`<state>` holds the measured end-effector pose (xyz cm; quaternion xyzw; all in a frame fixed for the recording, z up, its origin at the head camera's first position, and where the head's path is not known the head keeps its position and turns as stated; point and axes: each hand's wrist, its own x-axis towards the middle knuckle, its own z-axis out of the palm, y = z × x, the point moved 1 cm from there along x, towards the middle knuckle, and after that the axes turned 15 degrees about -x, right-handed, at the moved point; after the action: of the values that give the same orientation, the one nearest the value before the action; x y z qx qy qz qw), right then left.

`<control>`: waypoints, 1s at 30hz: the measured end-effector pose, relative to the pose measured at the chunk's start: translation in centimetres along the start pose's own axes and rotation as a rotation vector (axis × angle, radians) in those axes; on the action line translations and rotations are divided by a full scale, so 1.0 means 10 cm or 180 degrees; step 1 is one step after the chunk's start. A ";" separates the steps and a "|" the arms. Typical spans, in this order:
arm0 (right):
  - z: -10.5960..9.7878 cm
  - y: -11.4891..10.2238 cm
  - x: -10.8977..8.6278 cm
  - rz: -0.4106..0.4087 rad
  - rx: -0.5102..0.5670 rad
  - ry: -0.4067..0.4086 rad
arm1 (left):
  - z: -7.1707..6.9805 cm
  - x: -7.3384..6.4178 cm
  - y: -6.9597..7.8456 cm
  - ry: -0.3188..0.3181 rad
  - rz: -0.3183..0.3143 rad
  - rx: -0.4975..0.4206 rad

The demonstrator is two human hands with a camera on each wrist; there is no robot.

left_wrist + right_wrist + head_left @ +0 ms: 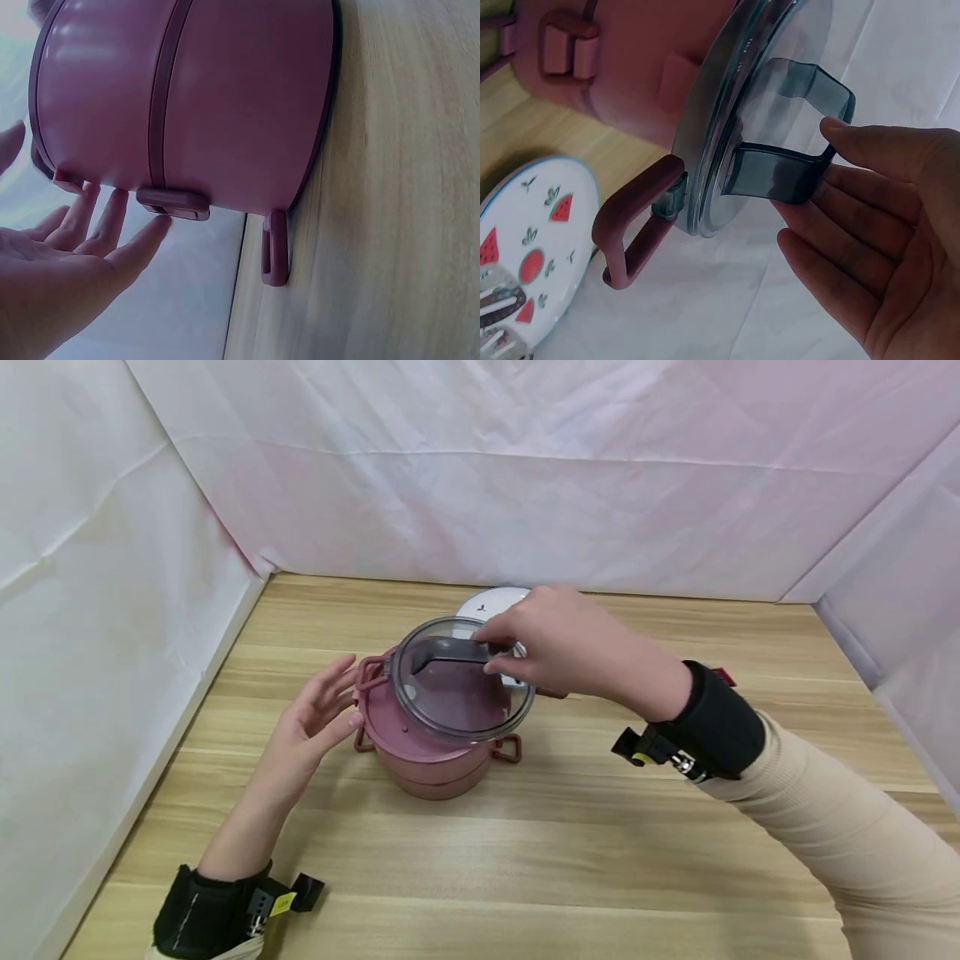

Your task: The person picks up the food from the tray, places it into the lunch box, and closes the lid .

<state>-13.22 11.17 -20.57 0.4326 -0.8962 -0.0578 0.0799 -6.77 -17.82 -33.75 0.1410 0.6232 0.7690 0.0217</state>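
Note:
A pink lidded pot (431, 781) stands on the table, with dark red looped handles or clips at its sides. Over its top is a clear lid (450, 714), shifted toward the back right, so part of the pink inside shows at the front left. My right hand (570, 643) pinches the lid's grey arched handle (452, 649) between thumb and fingers; the right wrist view shows that grip on the handle (776, 169) from the side. At the pot's left, my left hand (311, 718) has its fingers loosely extended, fingertips at or against the pot's side near a clip (174, 204).
Behind the pot lies a white plate (487, 602), patterned with watermelon slices in the right wrist view. Grey, partly hidden objects (501, 304) rest on that plate. White cloth walls (480, 510) border the wooden table (600, 860) at the back and sides.

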 end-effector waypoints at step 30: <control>0.26 0.08 -0.34 0.0437 0.0586 -0.0739 | -0.14 0.09 0.18 -0.0157 0.0288 0.1294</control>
<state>-12.26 14.40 -23.30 0.3663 -0.9283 -0.0195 -0.0605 -7.69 -19.37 -32.14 0.1891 0.7578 0.6239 -0.0265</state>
